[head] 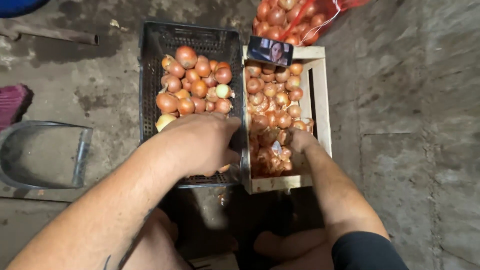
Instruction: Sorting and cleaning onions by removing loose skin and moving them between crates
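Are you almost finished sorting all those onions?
Partly, it seems. Already done: a pile of onions lies in the black plastic crate. In hand: the left hand is over that crate, and the right hand reaches into the wooden crate, which still holds many small onions. Left: those, and maybe the red mesh sack of onions behind.

The onions [192,82] are orange-brown with glossy skins, one or two pale yellow-green. They lie in a black plastic crate [150,75] with a fine grid of holes. The wooden crate [320,100] is pale tan, its onions coppery. The mesh sack [325,12] is red. The floor [415,125] is mottled grey. The scoop [40,155] is dull grey.
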